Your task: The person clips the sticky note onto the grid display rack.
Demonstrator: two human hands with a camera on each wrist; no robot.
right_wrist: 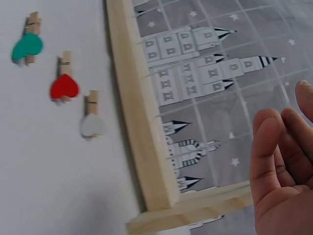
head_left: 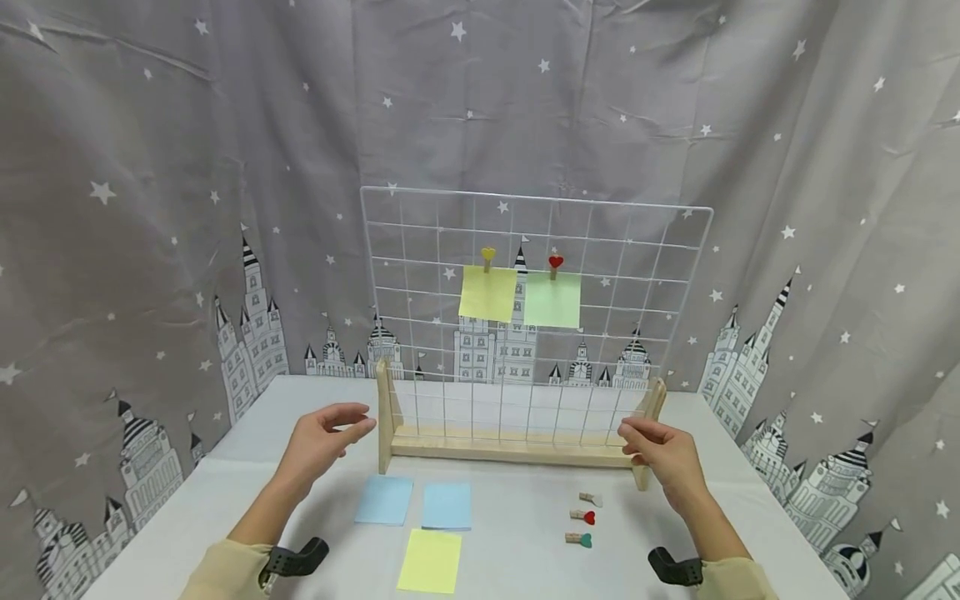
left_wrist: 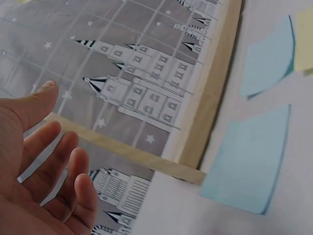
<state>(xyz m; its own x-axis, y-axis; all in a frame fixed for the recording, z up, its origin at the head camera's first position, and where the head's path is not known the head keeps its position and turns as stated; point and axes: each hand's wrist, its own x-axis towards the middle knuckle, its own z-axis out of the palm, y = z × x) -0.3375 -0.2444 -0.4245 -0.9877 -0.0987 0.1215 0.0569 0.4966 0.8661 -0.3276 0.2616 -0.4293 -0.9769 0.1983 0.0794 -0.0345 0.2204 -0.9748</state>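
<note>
Two square paper notes, one yellow, one pale green, hang side by side on a white wire grid panel. Each is caught at its top edge by a small wooden clip, yellow-hearted at left, red-hearted at right; the clips presumably bear the paper's weight. Panel stands upright in a pale wooden stand, whose broad end feet likely keep it from tipping.

Left hand beside the left foot, right hand by the right; both hold nothing, fingers loosely curved. Whether the right touches wood: cannot tell.

Near side of stand, on the white tabletop: left, two light-blue square notes and a loose yellow square note; right, three loose wooden heart clips, spaced in a short row. Paper and clips kept apart, perhaps for easy picking.

Head view alone shows the hung pair whole. There the right thumb and forefinger look nearly joined; right wrist view shows the thumb tip well apart, and one clip's heart plainly grey-white. Left wrist view shows dark edges on the blue sheets, seemingly curling up.

Beyond: grey curtain, stars and castles.
</note>
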